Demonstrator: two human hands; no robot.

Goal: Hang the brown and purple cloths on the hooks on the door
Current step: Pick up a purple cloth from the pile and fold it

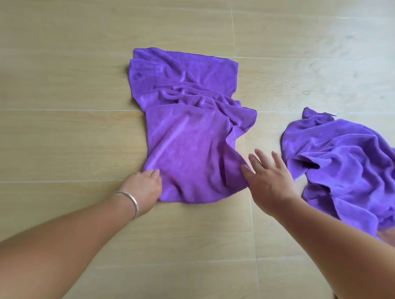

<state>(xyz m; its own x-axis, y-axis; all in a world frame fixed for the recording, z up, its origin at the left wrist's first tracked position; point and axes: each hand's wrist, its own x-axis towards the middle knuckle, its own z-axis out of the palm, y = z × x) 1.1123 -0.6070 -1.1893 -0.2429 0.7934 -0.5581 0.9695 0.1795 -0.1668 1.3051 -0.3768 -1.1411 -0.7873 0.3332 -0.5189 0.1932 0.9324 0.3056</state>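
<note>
Purple cloth (188,134) on floor: L hand (143,187) fingers curled pinching near corner; R hand (269,180) fingers spread, empty, beside edge. Step: pickup. Next: grip, lift.

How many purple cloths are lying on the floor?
2: one purple cloth in the middle between both hands, another purple cloth at right, over a brown cloth. More may be hidden.
</note>
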